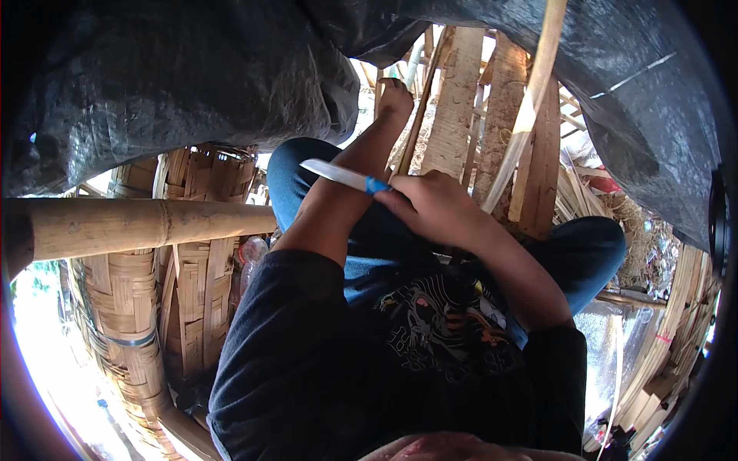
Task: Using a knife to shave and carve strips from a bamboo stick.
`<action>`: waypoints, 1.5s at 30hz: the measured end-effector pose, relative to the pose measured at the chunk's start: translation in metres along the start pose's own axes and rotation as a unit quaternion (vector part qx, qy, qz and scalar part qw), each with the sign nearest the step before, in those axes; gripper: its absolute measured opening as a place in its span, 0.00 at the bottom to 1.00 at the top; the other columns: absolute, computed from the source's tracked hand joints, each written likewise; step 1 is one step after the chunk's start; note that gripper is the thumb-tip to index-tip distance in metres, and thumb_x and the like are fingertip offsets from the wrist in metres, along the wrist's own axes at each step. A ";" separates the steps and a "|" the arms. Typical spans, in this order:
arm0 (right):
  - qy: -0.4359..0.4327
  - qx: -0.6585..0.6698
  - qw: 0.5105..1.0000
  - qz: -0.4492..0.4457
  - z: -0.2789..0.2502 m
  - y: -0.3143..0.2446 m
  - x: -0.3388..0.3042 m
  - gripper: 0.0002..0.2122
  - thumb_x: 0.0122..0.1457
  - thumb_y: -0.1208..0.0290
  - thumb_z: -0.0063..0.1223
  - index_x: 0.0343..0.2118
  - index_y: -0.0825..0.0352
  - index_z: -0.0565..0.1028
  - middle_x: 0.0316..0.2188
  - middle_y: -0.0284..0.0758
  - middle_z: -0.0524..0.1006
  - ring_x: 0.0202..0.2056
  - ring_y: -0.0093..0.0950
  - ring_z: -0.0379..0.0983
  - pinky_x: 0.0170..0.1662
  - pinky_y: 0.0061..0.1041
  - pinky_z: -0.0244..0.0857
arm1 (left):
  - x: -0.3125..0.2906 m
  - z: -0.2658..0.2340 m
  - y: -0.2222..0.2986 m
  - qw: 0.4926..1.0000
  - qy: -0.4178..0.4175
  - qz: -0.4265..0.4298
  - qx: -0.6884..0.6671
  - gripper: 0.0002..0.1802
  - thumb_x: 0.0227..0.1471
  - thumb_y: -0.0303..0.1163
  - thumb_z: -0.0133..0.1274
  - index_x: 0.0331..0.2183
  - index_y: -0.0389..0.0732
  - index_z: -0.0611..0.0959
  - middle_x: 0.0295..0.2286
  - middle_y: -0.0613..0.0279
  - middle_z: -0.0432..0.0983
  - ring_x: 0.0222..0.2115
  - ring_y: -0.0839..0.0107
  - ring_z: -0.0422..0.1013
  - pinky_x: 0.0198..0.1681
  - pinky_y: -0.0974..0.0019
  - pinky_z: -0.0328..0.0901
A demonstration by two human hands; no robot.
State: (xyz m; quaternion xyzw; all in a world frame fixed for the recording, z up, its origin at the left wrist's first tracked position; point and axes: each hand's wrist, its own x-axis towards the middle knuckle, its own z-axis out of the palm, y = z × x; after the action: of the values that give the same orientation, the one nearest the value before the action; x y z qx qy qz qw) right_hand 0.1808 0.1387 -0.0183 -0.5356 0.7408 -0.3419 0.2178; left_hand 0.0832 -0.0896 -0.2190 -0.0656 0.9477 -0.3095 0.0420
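A: Room first, quick. Biggest thing?
B: Dark plastic tarp (177, 84), wrinkled, draped across the top and down the right.
A: Next?
B: Woven bamboo panel (119, 284) at left, wide flat strips, daylight glaring beside it.
A: Surface ahead?
B: Rough wooden planks (453, 100), running away from the person, bright gaps between. Person sits, knees spread, in blue jeans (592, 250).
A: Poles?
B: Thick bamboo pole (115, 225) running level in front of the panel; paler slanted pole (530, 115) crossing the planks.
A: Small stuff?
B: Clear plastic bottle (250, 257), partly hidden, by the left sleeve.
A: Grips?
B: Left grip (395, 96) far forward, arm stretched out, near a thin brown stick (421, 100). Can't tell if it's closed on anything. Right grip (438, 203) clamped on the knife (342, 175), blue at the handle.
A: Knife where?
B: Above the lap, blade pointing left across the left forearm in view. Can't tell if they touch.
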 end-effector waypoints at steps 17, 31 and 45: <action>0.403 -0.098 0.906 0.088 -0.160 0.124 -0.050 0.14 0.65 0.57 0.48 0.40 0.65 0.72 0.20 0.38 0.70 0.22 0.26 0.68 0.27 0.26 0.60 | -0.028 -0.197 -0.104 0.560 0.254 0.052 -0.787 0.12 0.60 0.33 0.50 0.41 0.34 0.80 0.37 0.63 0.80 0.39 0.81 0.71 0.43 0.76 0.63; 0.362 -0.154 0.919 -0.004 -0.149 0.136 -0.018 0.07 0.61 0.66 0.51 0.37 0.63 0.76 0.28 0.39 0.74 0.31 0.41 0.72 0.34 0.37 0.65 | 0.003 -0.221 -0.039 0.567 0.290 0.130 -0.760 0.14 0.51 0.29 0.62 0.41 0.38 0.80 0.42 0.63 0.75 0.43 0.74 0.71 0.47 0.70 0.66; 0.375 -0.308 0.874 -0.021 -0.144 0.154 -0.022 0.06 0.59 0.61 0.54 0.35 0.55 0.76 0.24 0.28 0.73 0.32 0.31 0.71 0.34 0.34 0.58 | 0.000 -0.233 -0.043 0.676 0.302 0.169 -0.650 0.06 0.48 0.27 0.64 0.26 0.39 0.81 0.47 0.58 0.72 0.49 0.68 0.68 0.54 0.64 0.60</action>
State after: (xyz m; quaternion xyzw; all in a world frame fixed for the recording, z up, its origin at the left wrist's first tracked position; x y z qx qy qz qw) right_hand -0.0102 0.2284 -0.0367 -0.4224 0.8234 -0.2759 -0.2598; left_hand 0.0597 0.0114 -0.0061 0.1820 0.8661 0.3942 -0.2476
